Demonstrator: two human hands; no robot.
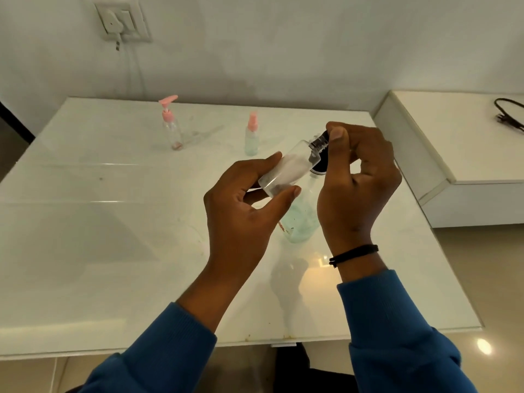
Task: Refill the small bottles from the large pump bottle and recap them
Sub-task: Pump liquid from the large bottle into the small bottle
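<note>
Standing at upper left of the frame on the white desk [85,222] is a clear pump bottle [171,123] with a pink head, and right of it a pink-capped spray bottle [251,134]. At centre my left hand [241,205] wraps its fingers round a small clear bottle [286,168], tilted, neck toward the upper right. My right hand [360,177] pinches its dark cap [321,140]. Below them stands a large bottle [300,219] with pale green liquid.

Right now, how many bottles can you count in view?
4: pink pump bottle back left, pink spray bottle beside it, clear bottle held, large green bottle behind the hands, partly hidden.
</note>
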